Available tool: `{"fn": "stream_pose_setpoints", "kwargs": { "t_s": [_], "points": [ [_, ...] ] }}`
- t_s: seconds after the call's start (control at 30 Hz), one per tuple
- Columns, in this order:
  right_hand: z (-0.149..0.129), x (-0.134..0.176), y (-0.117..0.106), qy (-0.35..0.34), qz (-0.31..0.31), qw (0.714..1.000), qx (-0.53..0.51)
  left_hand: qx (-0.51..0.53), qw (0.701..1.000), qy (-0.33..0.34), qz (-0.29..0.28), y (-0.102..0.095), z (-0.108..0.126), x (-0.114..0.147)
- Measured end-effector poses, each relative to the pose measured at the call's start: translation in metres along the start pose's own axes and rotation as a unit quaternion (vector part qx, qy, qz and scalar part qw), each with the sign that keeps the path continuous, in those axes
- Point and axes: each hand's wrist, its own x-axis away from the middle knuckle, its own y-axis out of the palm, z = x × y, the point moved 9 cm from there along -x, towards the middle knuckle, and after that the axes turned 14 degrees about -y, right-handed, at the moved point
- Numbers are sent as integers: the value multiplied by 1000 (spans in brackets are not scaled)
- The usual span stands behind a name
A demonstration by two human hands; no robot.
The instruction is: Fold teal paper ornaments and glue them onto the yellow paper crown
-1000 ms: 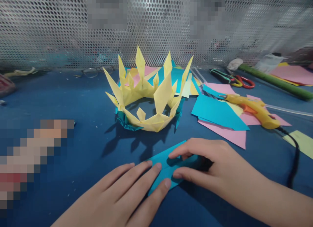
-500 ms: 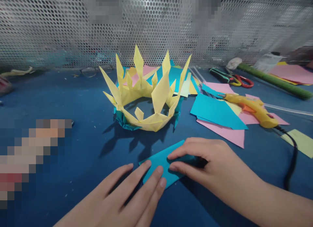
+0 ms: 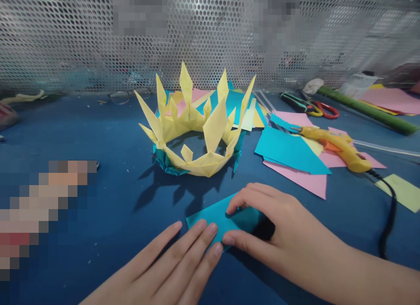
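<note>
A: Start with the right grip. Is it grasping anything?

B: The right hand [image 3: 278, 217] arches over a blue paper [image 3: 208, 214], with the tips of thumb and forefinger at it and a gap between them. Its other fingers are partly hidden, so I can't tell whether they clasp an edge.

A: And the left grip?

B: Released. The left hand [image 3: 164, 270] lies with its fingers stretched out, some of the tips on the paper, the outermost finger beside it.

A: Where exactly is the paper?

B: On the dark blue worktop [image 3: 98, 134], between the two hands, in front of the yellow crown [image 3: 215, 125] and apart from it.

A: How does the crown stand?

B: Upright, points in the air, with crumpled-looking blue pieces [image 3: 166, 163] at its base.

A: Further out?

B: To the right, a yellow glue gun [image 3: 334, 143] lies on loose coloured sheets [image 3: 288, 149], its black cord [image 3: 390, 217] trailing towards us. Scissors [image 3: 329, 110] with a red handle lie beyond, just beside a long green rod [image 3: 370, 110]. Behind the crown sits a paper pile [image 3: 210, 101], then a perforated metal panel [image 3: 210, 42].
</note>
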Motion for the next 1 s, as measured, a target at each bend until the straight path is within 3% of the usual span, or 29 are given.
{"fn": "stream_pose_setpoints", "kwargs": {
  "t_s": [0.37,0.73,1.0],
  "points": [
    [3,1,1,20,-19,1000,-8,25,1000,-19,-1,-4,-6,-2],
    [20,3,-11,46,-36,998,1,9,999,35,-24,-10,-11,5],
    [26,5,-13,47,-82,995,-29,21,998,-55,-21,-10,-24,3]
  ]
}}
